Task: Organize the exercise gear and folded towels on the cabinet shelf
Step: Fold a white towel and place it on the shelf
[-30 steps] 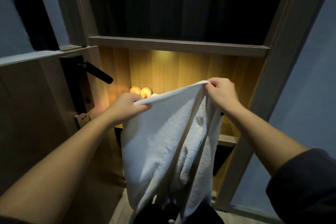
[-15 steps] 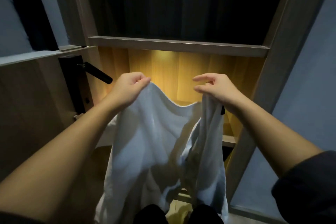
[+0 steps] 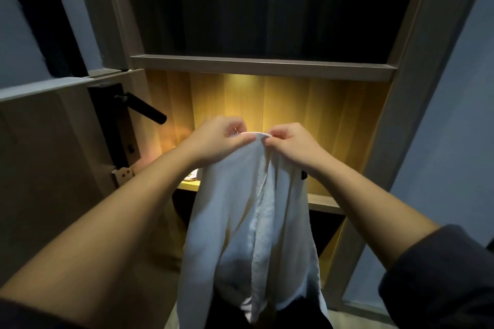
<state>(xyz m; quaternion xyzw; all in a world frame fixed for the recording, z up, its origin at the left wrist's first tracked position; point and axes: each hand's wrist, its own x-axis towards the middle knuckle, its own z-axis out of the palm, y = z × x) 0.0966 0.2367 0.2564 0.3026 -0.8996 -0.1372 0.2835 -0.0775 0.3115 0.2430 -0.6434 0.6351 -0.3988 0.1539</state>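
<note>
A white towel [image 3: 248, 222] hangs doubled lengthwise in front of the lit cabinet shelf [image 3: 323, 201]. My left hand [image 3: 216, 139] pinches one top corner, and my right hand [image 3: 291, 144] pinches the other. The two hands meet at the towel's top edge, almost touching. The towel's lower end drops below the shelf towards the floor. It hides most of the shelf board and whatever lies on it; only a small pale item [image 3: 193, 175] shows at the shelf's left.
A dark upper compartment [image 3: 262, 8] sits above the shelf rail [image 3: 262, 65]. An open door with a black lever handle [image 3: 141, 108] stands at the left. The cabinet's right post [image 3: 395, 120] and a grey wall [image 3: 454, 115] close the right side.
My hands have come together, bringing the two top corners of the spread towel side by side, so the towel now hangs folded in half.
</note>
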